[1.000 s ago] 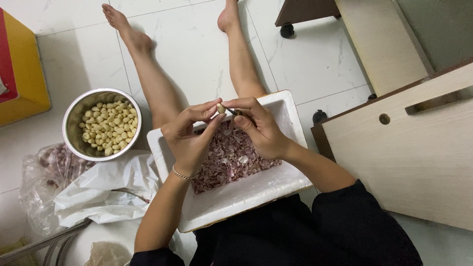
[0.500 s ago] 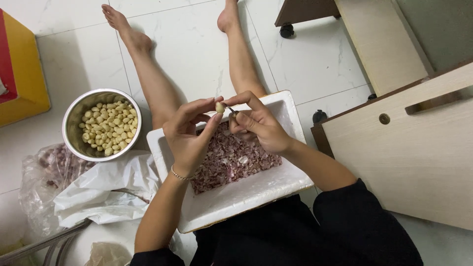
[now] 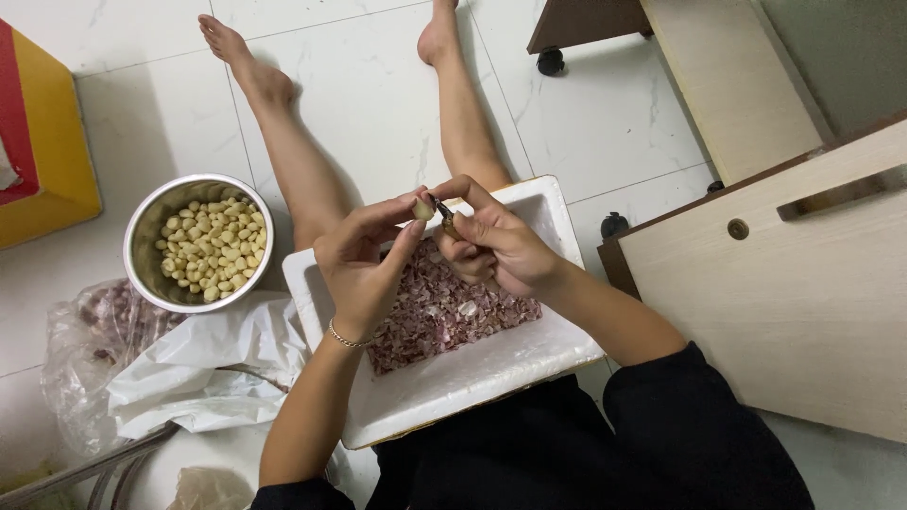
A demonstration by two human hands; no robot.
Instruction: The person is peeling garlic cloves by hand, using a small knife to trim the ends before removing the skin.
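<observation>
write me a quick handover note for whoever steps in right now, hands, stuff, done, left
Left hand: pinches a pale garlic clove at its fingertips, above the white tray.
Right hand: grips a small knife, tip at the clove.
Done: peeled cloves fill the steel bowl on the floor; purplish skins lie in the tray.
Left: this clove is in hand; the clear bag beside the bowl holds more purplish pieces.
</observation>
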